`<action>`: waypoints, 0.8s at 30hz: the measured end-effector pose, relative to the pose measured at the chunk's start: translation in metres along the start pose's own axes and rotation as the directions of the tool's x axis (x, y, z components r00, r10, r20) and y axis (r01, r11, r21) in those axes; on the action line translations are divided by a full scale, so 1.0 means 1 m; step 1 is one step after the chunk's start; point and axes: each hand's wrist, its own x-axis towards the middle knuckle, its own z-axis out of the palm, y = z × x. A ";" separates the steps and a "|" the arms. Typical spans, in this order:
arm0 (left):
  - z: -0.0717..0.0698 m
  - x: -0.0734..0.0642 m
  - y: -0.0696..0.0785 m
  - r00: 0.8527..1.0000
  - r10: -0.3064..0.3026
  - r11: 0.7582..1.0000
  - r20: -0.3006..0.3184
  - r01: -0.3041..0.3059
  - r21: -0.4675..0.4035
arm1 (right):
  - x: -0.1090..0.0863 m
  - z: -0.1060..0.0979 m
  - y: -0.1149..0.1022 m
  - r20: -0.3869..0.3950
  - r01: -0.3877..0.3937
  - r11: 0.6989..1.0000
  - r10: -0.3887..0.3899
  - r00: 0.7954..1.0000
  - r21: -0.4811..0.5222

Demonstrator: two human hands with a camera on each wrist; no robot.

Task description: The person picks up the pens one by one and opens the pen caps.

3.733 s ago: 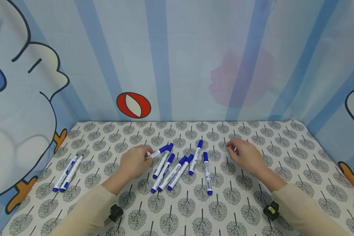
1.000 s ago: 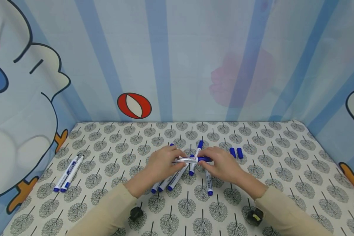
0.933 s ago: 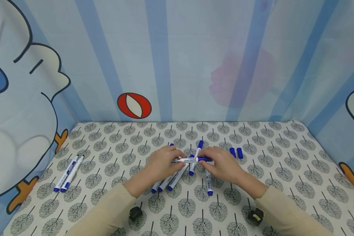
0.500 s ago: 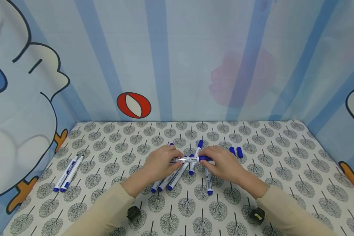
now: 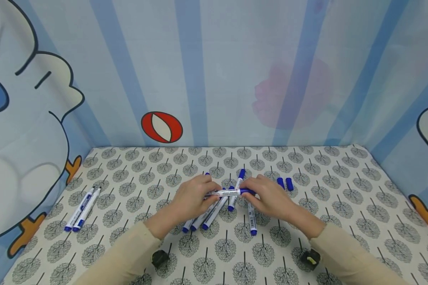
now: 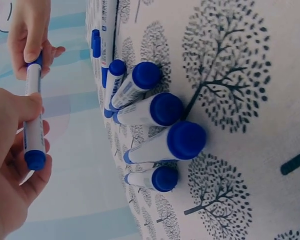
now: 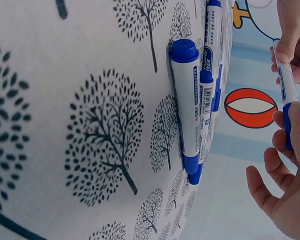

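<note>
In the head view my left hand (image 5: 192,198) grips the white barrel of a whiteboard marker (image 5: 230,192), held level above other markers. My right hand (image 5: 271,198) pinches that marker's blue cap at the other end. The cap (image 7: 288,131) is seated against the barrel in the right wrist view, with some fingers of that hand spread away from it. From the left wrist, the marker's blue rear plug (image 6: 35,160) shows beyond the left fingers. Beneath the hands lie several capped markers (image 5: 214,213), partly covered by the left hand.
Two loose blue caps, one left (image 5: 280,182) and one right (image 5: 289,184), lie beyond the right hand. At far left two uncapped markers (image 5: 87,209) lie side by side. A separate capped marker (image 5: 252,219) is near the right hand. A patterned cloth (image 5: 224,249) covers the table, with a curtain (image 5: 228,79) behind.
Since the earliest frame, the hands have come together on the marker lifted from the pile, and two caps now lie uncovered on the right. Over the last second the hands have barely moved.
</note>
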 end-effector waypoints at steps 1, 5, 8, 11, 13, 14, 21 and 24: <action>0.000 -0.001 0.000 1.000 0.008 1.000 -0.013 -0.008 0.003 | 0.000 0.000 0.000 0.006 -0.001 1.000 0.001 1.000 0.000; 0.003 -0.002 -0.001 0.998 0.027 1.000 -0.051 -0.026 0.015 | 0.000 0.000 -0.001 0.027 -0.014 1.000 0.014 1.000 0.003; 0.005 -0.003 -0.001 0.997 0.031 0.999 -0.066 -0.030 0.022 | 0.000 0.000 -0.001 0.034 -0.028 1.000 0.028 0.999 0.003; 0.006 -0.004 -0.001 0.996 0.037 0.999 -0.077 -0.035 0.025 | 0.000 0.000 -0.001 0.039 -0.034 0.999 0.034 0.999 0.003; 0.007 -0.004 -0.001 0.996 0.038 0.999 -0.083 -0.036 0.028 | 0.000 0.001 -0.001 0.049 -0.031 0.999 0.031 0.998 0.011; 0.008 -0.004 -0.001 0.995 0.042 0.999 -0.086 -0.039 0.029 | -0.001 0.001 -0.001 0.053 -0.034 0.999 0.033 0.998 0.013; 0.010 -0.006 -0.002 0.993 0.062 0.998 -0.102 -0.060 0.025 | -0.003 0.002 0.000 0.089 -0.057 0.998 0.053 0.995 0.034; 0.010 -0.007 -0.002 0.992 0.069 0.997 -0.110 -0.066 0.030 | -0.003 0.004 0.001 0.086 -0.049 0.998 0.044 0.995 0.048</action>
